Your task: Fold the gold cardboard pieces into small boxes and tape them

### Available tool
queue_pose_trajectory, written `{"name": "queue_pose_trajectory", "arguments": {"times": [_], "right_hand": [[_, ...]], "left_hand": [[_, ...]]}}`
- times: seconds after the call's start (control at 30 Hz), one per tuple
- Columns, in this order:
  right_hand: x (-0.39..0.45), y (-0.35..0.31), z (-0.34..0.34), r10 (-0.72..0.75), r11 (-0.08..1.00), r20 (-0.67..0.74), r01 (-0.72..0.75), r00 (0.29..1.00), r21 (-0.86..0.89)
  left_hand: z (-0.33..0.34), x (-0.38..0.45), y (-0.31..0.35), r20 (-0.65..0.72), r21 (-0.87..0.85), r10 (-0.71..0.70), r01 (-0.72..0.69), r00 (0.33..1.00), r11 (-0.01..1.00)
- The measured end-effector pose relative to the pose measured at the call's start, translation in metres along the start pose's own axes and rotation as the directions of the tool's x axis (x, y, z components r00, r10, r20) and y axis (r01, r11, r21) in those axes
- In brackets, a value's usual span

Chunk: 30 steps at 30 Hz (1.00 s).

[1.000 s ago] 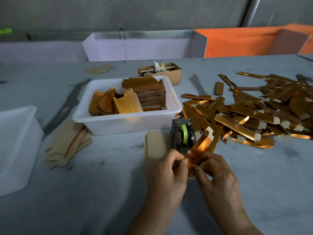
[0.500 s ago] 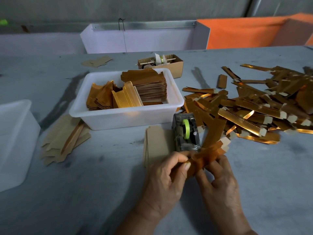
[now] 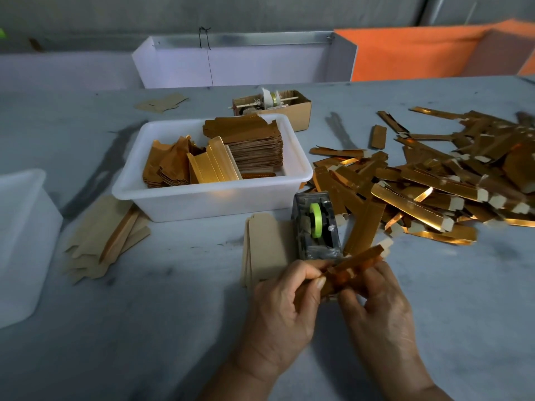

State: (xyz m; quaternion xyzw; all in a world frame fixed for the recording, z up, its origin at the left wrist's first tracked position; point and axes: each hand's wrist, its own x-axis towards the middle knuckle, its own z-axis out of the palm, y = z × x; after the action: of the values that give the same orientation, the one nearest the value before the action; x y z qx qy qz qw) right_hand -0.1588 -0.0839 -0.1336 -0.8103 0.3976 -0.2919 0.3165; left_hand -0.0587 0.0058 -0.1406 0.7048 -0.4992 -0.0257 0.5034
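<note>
A long gold cardboard piece [image 3: 351,270] lies slanted between both hands, its tabbed end pointing up and right. My left hand [image 3: 282,311] pinches its lower left end with thumb and fingers. My right hand [image 3: 379,308] grips it from below on the right. Just behind it stands a grey tape dispenser [image 3: 315,227] with a green roll. A big pile of folded gold boxes [image 3: 434,183] spreads to the right. A white tub [image 3: 208,195] holds stacked flat gold pieces.
Flat brown cardboard blanks lie left [image 3: 107,238] and under the dispenser [image 3: 266,250]. A second white tub [image 3: 20,241] stands at the left edge. A small brown carton [image 3: 292,111] sits behind the tub. White and orange bins line the back.
The gold piece has tipped from steeply upright to a flatter slant. Both hands moved slightly down and toward me with it.
</note>
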Motion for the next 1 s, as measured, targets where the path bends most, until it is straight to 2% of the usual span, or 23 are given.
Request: {"name": "queue_pose_trajectory", "arguments": {"times": [0.07, 0.13, 0.23, 0.33, 0.43, 0.5, 0.63, 0.77, 1.0], "right_hand": [[0.004, 0.006, -0.009, 0.064, 0.997, 0.028, -0.065, 0.998, 0.03], [0.003, 0.011, -0.018, 0.126, 0.983, 0.073, -0.135, 0.989, 0.125], [-0.007, 0.01, -0.031, 0.207, 0.946, 0.12, -0.23, 0.971, 0.228], [-0.014, -0.003, -0.05, 0.187, 0.941, 0.1, -0.207, 0.977, 0.268], [-0.013, -0.03, -0.065, 0.103, 0.921, 0.187, -0.164, 0.977, 0.354], [-0.01, -0.044, -0.068, 0.033, 0.908, 0.259, -0.138, 0.965, 0.396], [-0.002, -0.055, -0.065, -0.104, 0.924, 0.365, -0.046, 0.925, 0.379], [0.003, -0.057, -0.065, -0.189, 0.931, 0.381, 0.042, 0.905, 0.362], [0.012, -0.053, -0.063, -0.137, 0.975, 0.395, 0.053, 0.908, 0.215]], "left_hand": [[0.0, -0.001, 0.003, 0.002, -0.058, -0.054, 0.054, 0.999, 0.997], [-0.001, 0.0, 0.011, 0.058, -0.189, -0.206, 0.214, 0.977, 0.958], [-0.009, 0.006, 0.024, 0.233, -0.414, -0.428, 0.487, 0.873, 0.769], [-0.015, 0.008, 0.033, 0.274, -0.489, -0.53, 0.591, 0.803, 0.642], [-0.018, 0.007, 0.037, 0.212, -0.45, -0.609, 0.629, 0.765, 0.634], [-0.02, 0.007, 0.039, 0.188, -0.398, -0.6, 0.619, 0.778, 0.677], [-0.025, 0.007, 0.046, 0.197, -0.408, -0.544, 0.572, 0.816, 0.712], [-0.029, 0.004, 0.048, 0.234, -0.434, -0.524, 0.57, 0.819, 0.698], [-0.033, 0.006, 0.047, 0.286, -0.441, -0.445, 0.528, 0.849, 0.725]]}}
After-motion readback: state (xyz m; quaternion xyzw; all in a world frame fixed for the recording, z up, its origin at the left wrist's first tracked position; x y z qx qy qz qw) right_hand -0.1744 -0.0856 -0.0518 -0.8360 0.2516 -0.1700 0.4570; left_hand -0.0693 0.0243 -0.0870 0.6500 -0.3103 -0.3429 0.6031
